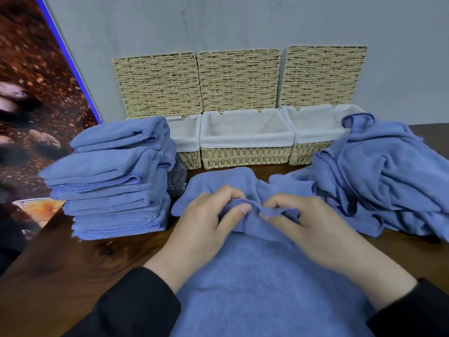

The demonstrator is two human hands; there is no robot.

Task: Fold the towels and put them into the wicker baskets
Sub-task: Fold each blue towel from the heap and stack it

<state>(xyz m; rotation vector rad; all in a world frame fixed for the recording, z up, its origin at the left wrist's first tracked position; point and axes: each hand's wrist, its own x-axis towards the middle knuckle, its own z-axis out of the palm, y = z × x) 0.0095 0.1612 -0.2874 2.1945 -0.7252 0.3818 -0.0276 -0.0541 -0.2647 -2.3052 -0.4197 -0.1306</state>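
While a blue terry towel lies spread on the dark wooden table before the person, the left hand and right hand both pinch a raised fold near its far edge, fingers curled round the cloth, thumbs nearly meeting. A stack of folded blue towels stands to the left. A loose heap of unfolded blue towels lies to the right. Behind them, against the grey wall, three woven wicker baskets with white cloth liners sit side by side, their lids upright.
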